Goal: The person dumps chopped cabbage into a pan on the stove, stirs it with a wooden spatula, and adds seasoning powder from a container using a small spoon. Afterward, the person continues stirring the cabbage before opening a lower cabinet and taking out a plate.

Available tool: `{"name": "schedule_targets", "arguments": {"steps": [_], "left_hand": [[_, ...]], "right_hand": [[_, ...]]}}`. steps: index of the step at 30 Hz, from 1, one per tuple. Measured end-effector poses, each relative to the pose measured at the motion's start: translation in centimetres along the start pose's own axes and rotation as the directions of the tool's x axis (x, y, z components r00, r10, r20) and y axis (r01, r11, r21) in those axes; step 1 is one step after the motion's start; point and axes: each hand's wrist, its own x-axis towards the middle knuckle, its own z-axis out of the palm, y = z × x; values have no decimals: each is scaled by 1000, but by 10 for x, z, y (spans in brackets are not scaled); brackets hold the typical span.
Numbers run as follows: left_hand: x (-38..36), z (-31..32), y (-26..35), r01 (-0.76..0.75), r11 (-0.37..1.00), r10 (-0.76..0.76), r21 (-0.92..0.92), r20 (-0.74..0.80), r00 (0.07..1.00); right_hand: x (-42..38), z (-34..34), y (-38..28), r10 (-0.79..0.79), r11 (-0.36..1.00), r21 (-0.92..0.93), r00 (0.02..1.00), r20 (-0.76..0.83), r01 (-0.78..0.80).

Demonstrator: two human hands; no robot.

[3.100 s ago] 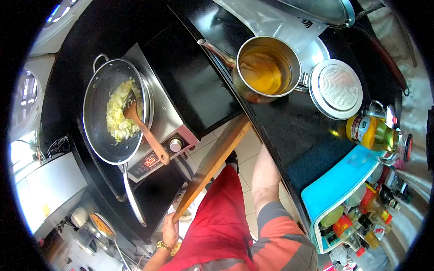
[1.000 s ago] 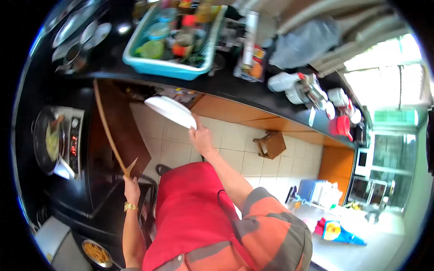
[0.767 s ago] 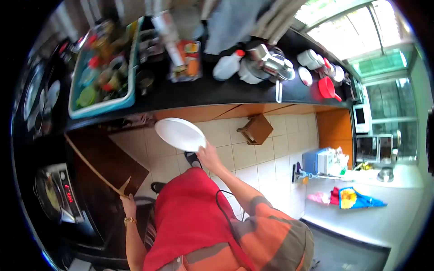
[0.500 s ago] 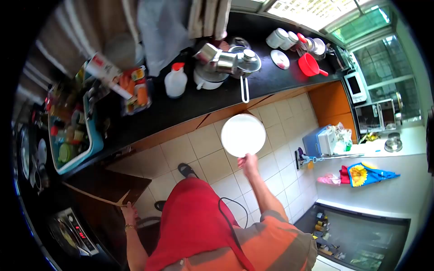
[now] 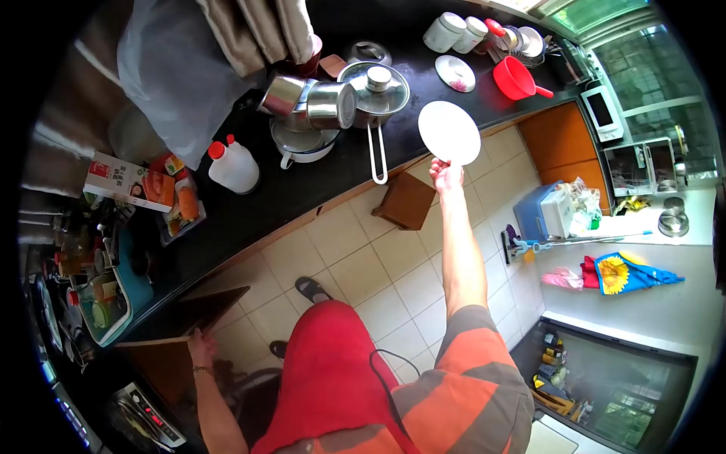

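Note:
My right hand [image 5: 448, 174] grips the near edge of a round white plate [image 5: 449, 132], held out over the front edge of the black counter [image 5: 318, 181]. Low on the left, my left hand [image 5: 201, 349] is beside the edge of an open brown cabinet door [image 5: 162, 371]; its fingers look apart. Near the plate are a flat patterned lid [image 5: 455, 73] and a red long-handled bowl [image 5: 514, 78]. A glass-lidded saucepan [image 5: 374, 94] stands to the left of them.
Stacked steel pots [image 5: 330, 104], a white red-capped jug [image 5: 234, 166] and a blue-rimmed basket [image 5: 132, 291] stand along the counter. Below it, another brown cabinet door [image 5: 406, 201] juts over the tiled floor. A blue box [image 5: 535, 214] sits at the right.
My right arm has stretched forward and right, carrying the plate over the counter edge. My left hand has shifted slightly left. A cabinet door now shows open below the pots.

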Motion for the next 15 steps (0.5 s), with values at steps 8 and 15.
{"name": "schedule_targets", "arguments": {"steps": [8, 15], "left_hand": [[6, 0, 12, 6, 999, -5, -51, 35, 999], [14, 29, 31, -132, 911, 149, -391, 14, 989]], "right_hand": [[35, 12, 4, 10, 1000, 22, 1000, 12, -10], [84, 58, 56, 109, 994, -37, 983, 147, -105]]}}
